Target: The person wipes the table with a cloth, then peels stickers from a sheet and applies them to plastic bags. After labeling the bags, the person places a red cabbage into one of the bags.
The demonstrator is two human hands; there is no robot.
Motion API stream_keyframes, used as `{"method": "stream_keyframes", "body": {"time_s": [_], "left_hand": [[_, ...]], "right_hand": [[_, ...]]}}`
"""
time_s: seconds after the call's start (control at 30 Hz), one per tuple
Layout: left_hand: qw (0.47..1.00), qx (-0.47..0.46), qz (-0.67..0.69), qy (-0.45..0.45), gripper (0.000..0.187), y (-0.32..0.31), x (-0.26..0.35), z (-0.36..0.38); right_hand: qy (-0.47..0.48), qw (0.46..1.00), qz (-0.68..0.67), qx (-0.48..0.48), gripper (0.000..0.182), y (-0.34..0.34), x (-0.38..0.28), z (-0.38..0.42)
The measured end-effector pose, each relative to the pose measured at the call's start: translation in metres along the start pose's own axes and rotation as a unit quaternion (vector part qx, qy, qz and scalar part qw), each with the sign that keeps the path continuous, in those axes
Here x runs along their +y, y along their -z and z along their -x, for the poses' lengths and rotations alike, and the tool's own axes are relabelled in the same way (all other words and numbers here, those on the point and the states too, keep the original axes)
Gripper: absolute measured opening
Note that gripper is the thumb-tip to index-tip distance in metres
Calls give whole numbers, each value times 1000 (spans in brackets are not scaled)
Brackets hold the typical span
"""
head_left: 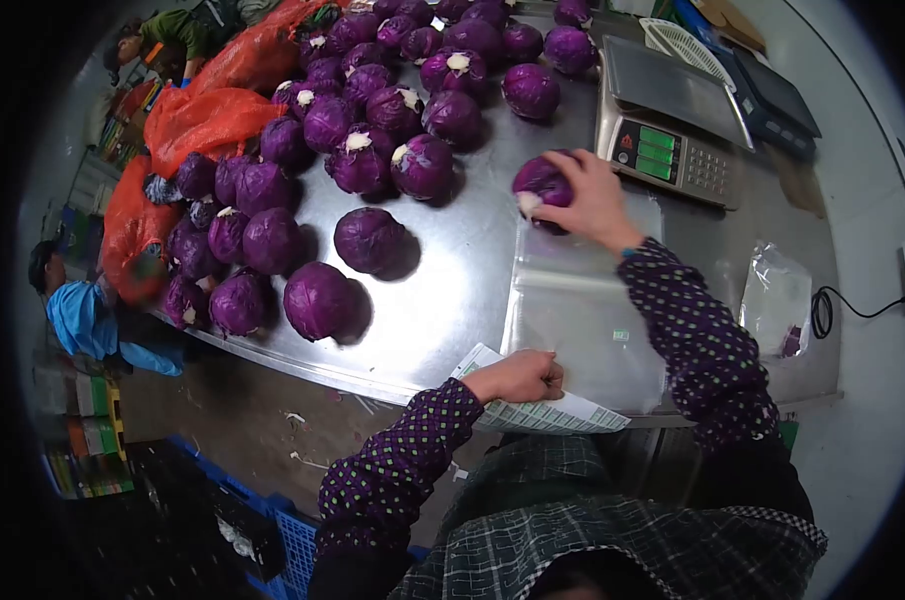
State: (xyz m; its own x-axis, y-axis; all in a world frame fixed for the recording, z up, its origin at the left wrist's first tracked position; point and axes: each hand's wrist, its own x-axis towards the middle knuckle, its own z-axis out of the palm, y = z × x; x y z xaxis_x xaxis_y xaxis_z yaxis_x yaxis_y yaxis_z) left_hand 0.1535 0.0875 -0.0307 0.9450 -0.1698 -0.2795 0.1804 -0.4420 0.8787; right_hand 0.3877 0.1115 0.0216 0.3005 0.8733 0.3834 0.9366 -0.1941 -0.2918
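Cabbage (542,180): in my right hand (594,203), unbagged, at the bags' (584,335) far end.
Bags: flat on the bench (442,285), one label (620,336) showing.
Left hand (518,379): curled at the label sheet (568,412), contents hidden.
Other cabbages (317,301): unbagged.

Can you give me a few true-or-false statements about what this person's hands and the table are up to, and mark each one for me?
1. The right hand is on a purple cabbage. True.
2. The left hand is holding a knife. False: it is at a printed sheet by the near edge of the metal table.
3. The scale's display is dark. False: it glows green.
4. Clear plastic lies flat on the table between the two hands. True.
5. The mesh bags are blue. False: they are orange-red.
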Motion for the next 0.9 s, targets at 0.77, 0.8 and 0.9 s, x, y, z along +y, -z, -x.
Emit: {"method": "stream_keyframes", "body": {"time_s": [0.77,0.8,0.9], "left_hand": [[980,-86,99,149,15,27,21,-8],[981,-81,100,144,15,25,22,-8],[982,-76,100,138,16,24,20,-7]], "right_hand": [[-118,888,-362,-259,25,84,-31,242],[-118,888,-364,-253,25,81,-31,246],[-32,941,-266,-205,24,77,-35,252]]}}
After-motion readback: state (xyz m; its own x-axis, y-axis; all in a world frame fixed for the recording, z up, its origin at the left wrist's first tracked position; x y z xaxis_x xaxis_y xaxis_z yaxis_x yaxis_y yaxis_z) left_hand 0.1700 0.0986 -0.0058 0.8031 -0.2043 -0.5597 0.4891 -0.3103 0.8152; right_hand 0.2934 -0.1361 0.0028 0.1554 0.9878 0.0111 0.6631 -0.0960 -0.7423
